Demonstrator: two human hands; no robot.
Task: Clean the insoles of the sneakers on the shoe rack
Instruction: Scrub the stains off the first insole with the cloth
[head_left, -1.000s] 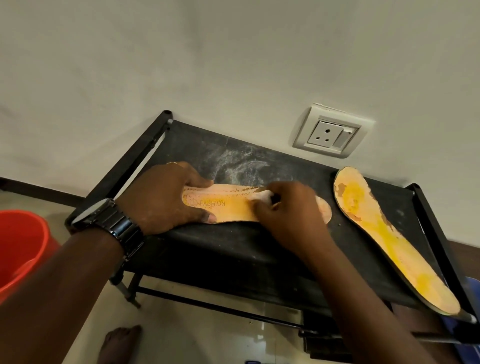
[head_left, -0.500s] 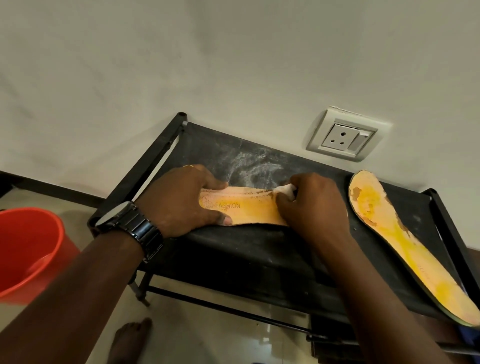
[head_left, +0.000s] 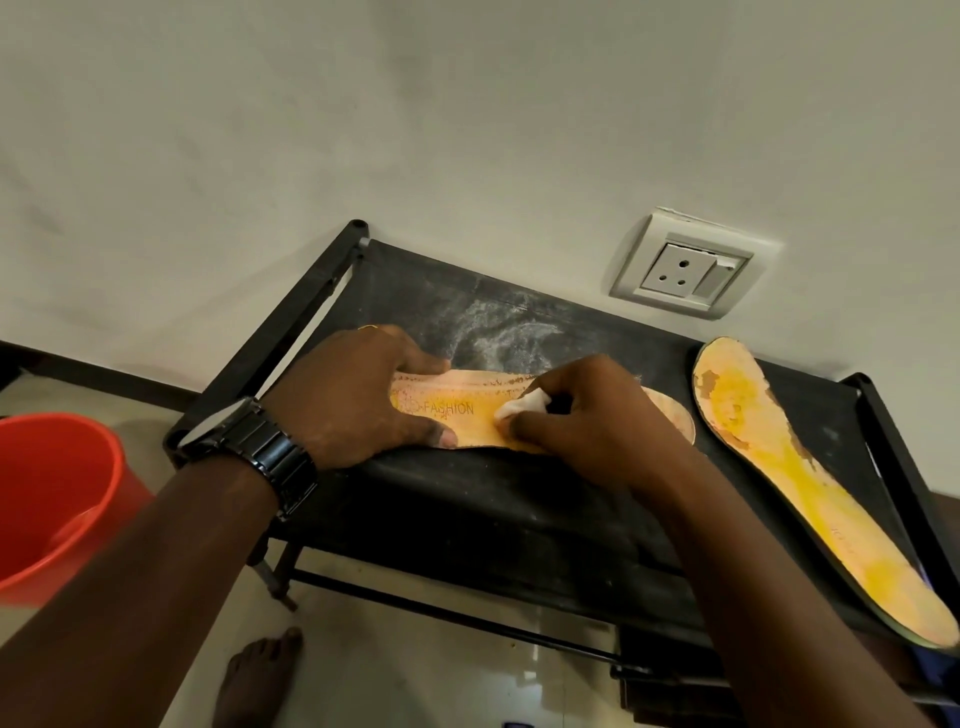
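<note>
- Bucket (head_left: 52, 493), red plastic and round, stands on the floor left of the shoe rack (head_left: 467, 509). A pale glossy patch shows low inside it, and I cannot tell whether that is water.
- Shoe rack: black tube frame with a flat black fabric top shelf, dusty, with a white powdery smear (head_left: 509, 332) near the back edge.
- Two insoles lie flat on that top shelf, well apart from each other.
- The insole (head_left: 467, 415) under the hands is pale orange, long and rounded, stamped "FASHION", with brown scuffing along its far edge.
- The second insole (head_left: 779, 467) lies at the right end of the shelf. It is yellow-orange with a dark rim and flaked, worn patches.
- Left hand (head_left: 353, 400): grip released, with flat fingers and thumb pressing down on one end of the stamped insole. A dark metal-link wristwatch (head_left: 260, 452) sits on the wrist.
- Right hand (head_left: 587, 415): grip clenched round a small white wad (head_left: 524, 405), soft and crumpled, which touches the middle of the insole just right of the lettering.
- One white wall socket (head_left: 685, 270), square, is set in the plain wall above the rack.
- One bare foot (head_left: 254, 680) rests on the glossy tiled floor below.
</note>
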